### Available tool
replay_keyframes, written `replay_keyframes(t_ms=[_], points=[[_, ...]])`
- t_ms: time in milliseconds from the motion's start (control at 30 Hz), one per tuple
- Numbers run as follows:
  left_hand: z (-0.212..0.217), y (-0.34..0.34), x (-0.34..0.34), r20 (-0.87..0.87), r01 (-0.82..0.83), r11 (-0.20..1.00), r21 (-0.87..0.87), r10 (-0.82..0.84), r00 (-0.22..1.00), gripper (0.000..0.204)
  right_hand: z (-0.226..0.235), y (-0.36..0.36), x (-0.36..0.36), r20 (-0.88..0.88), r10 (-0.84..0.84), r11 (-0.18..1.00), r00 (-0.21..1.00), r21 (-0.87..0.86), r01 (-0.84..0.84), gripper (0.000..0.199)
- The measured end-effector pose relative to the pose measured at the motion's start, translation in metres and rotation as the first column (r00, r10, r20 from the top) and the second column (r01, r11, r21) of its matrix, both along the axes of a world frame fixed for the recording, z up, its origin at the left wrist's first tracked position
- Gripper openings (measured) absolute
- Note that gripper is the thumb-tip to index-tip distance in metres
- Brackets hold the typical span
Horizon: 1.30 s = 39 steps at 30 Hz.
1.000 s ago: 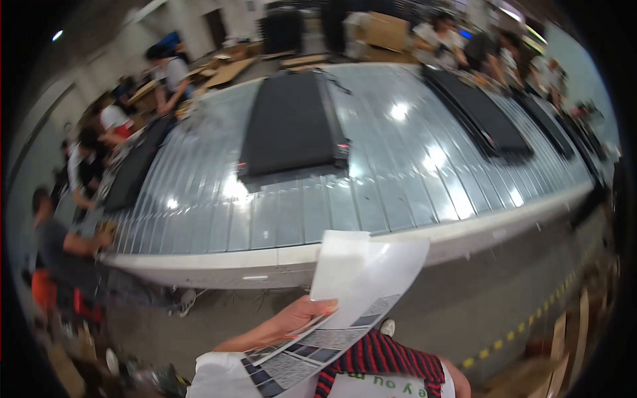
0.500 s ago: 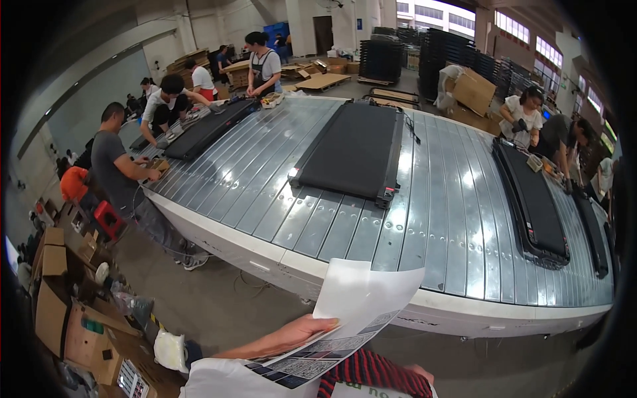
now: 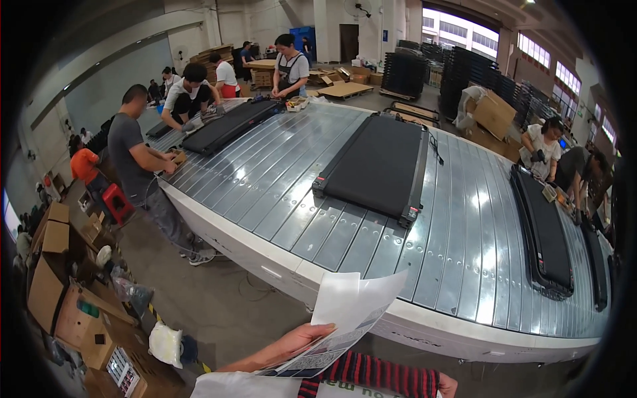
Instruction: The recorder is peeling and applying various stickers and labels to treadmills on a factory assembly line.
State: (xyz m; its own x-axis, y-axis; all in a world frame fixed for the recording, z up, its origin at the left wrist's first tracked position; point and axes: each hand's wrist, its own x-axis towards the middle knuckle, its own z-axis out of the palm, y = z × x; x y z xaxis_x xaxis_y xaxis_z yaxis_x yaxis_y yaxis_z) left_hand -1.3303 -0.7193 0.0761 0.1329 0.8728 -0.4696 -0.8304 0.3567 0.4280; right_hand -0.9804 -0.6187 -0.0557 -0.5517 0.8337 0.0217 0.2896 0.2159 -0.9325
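1. Since half a second before, the view had swung left: the black deck [image 3: 375, 162] on the slatted metal surface [image 3: 292, 212] now appeared farther right of the hand, and the sheets' upper edge sat a little lower in view.
2. Far to the left of the hand stood opened cardboard boxes [image 3: 43, 288], with a red stool [image 3: 118, 202] beyond them and a whitish bag [image 3: 165, 345] nearer the hand.
3. Ahead and left of the hand, a co-worker in grey [image 3: 129, 142] stood at the surface's left end.
4. The left hand [image 3: 310, 333] was closed on white sheets [image 3: 355, 305], its thumb on top; they slanted up and right from it, their lower part printed.
5. Well ahead of the hand and to its right lay that deck, flat on the surface.
6. Just right of the hand was a red-and-black striped sleeve [image 3: 388, 376]; I could not tell what the right hand did.
7. Far right of the hand, a second deck [image 3: 541, 229] lay near a co-worker in white [image 3: 547, 142].
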Motion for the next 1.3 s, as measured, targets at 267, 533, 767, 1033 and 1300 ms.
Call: replay_keyframes(t_ms=[267,533,767,1033,1300], points=[[-0.069,-0.037,-0.047,-0.306,-0.069,0.996,-0.05,0.051,0.951,0.036,-0.011,0.015,-0.033,-0.004,0.074,0.997,0.997,0.01,-0.074,0.017],[-0.072,-0.102,-0.065,-0.653,-0.156,0.758,-0.633,-0.414,0.634,0.037,-0.008,0.011,-0.061,-0.034,0.134,0.991,0.99,-0.002,-0.135,0.019],[-0.078,-0.1,-0.07,-0.659,-0.155,0.812,-0.563,-0.328,0.677,0.036,0.007,-0.002,-0.081,-0.105,0.122,0.985,0.987,-0.106,-0.133,0.017],[-0.182,0.109,0.239,-0.668,-0.138,0.868,-0.477,-0.256,0.699,0.035,0.061,-0.012,-0.127,-0.207,0.064,0.969,0.976,-0.222,-0.111,0.015],[-0.059,-0.094,-0.08,-0.641,-0.063,0.911,-0.408,-0.236,0.73,0.034,0.058,-0.019,-0.109,-0.279,-0.053,0.934,0.959,-0.353,-0.051,0.013]])
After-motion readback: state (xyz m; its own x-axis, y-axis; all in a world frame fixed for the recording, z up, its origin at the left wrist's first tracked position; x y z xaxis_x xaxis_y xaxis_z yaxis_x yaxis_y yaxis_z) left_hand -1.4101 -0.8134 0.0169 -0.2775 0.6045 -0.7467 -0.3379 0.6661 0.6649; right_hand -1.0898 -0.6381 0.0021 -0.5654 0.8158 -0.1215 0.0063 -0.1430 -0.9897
